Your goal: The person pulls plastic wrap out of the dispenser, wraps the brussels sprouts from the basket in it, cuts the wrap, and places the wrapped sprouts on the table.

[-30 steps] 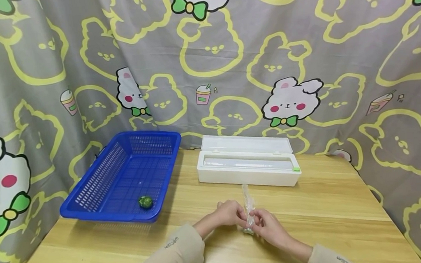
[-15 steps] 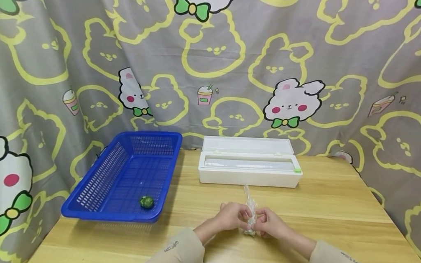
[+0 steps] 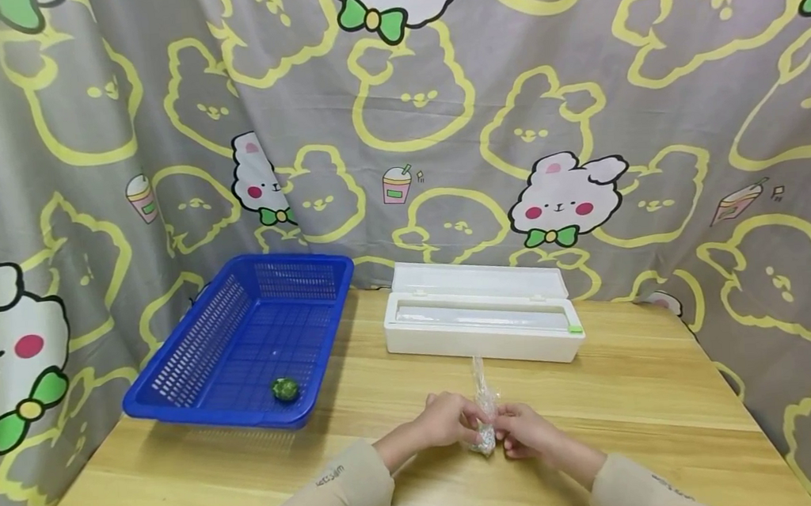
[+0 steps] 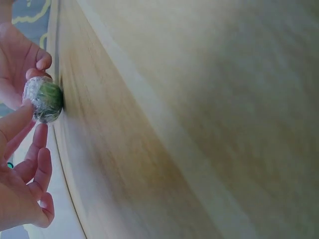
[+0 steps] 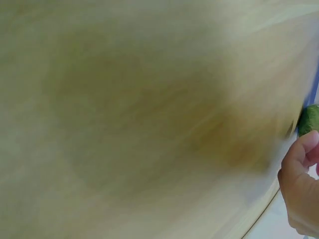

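A small round green item in clear cling film, its exact kind unclear, stands low over the table between both hands. A twisted tail of cling film points up and away from it. My left hand pinches the wrapped item from the left with thumb and fingers. In the left wrist view, the left hand's other fingers spread loosely beside it. My right hand, fingers curled, holds the film at the right side. At the right wrist view's edge, a fingertip touches the green item.
A white cling film box with its lid raised stands behind the hands, a film roll inside. To the left is a blue perforated basket with a second round green item in its near corner. A patterned curtain backs the wooden table.
Both hands stay around the wrapped item while their fingers shift. The right fingers have drawn slightly to the right, exposing more of the wrapped item. Basket and box stay put.
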`<state>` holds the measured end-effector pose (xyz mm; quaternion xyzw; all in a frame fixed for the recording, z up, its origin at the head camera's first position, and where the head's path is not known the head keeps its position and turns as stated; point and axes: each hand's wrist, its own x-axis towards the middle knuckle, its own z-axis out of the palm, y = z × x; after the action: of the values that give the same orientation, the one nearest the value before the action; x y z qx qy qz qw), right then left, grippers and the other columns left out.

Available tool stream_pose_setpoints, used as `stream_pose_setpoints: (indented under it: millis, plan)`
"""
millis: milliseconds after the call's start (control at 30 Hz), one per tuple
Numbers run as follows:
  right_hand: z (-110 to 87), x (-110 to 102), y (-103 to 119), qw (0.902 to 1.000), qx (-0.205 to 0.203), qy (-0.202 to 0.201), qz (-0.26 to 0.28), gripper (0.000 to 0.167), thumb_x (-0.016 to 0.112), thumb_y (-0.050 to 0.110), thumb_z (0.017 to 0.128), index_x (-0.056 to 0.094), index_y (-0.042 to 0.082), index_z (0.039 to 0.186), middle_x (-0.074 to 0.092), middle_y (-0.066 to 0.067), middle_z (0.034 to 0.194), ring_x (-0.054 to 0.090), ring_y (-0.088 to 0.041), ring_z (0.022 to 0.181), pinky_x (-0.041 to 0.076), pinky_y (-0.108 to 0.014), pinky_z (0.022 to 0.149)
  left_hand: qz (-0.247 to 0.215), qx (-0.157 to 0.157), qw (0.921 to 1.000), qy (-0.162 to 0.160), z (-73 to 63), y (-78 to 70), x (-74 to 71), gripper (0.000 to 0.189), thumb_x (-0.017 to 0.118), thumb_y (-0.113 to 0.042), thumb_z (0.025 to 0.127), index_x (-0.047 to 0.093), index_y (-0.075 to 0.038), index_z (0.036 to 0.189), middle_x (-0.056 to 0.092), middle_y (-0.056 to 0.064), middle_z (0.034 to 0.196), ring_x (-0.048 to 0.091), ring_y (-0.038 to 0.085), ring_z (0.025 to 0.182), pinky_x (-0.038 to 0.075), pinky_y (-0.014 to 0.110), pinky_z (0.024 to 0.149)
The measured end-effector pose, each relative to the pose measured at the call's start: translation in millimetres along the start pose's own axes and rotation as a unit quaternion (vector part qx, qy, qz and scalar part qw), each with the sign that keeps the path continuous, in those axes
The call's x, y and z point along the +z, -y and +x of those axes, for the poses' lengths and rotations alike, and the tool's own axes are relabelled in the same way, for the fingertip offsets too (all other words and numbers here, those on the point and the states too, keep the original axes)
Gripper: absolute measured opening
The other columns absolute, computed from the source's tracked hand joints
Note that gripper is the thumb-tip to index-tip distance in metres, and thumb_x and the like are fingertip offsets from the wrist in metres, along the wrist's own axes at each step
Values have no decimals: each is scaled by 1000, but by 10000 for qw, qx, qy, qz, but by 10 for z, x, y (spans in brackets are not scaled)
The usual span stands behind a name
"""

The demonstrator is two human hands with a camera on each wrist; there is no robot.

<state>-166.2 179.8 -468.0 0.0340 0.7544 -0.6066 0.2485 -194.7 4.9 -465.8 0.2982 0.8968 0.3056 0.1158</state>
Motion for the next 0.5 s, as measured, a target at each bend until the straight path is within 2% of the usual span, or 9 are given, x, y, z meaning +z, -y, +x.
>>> stream_pose_setpoints:
  millis: [333, 500]
  plan:
    - [-16, 64, -42, 9993, -228, -276, -78, 23, 47, 7, 89, 41, -1, 110, 51, 0, 69, 46, -7, 54, 45, -21, 52, 51, 39, 10000, -33, -5, -6, 20, 23, 76, -19, 71, 72, -24, 94, 65, -16, 74, 51, -4, 71, 23, 24, 71]
    - [-34, 92, -49, 9984, -413, -396, -25, 21, 45, 7, 92, 41, -1, 111, 52, -1, 71, 50, -8, 56, 46, -21, 53, -33, 29, 10000, -37, -10, -7, 26, 24, 75, -18, 72, 71, -20, 95, 67, -14, 77, 52, -3, 73, 23, 24, 72]
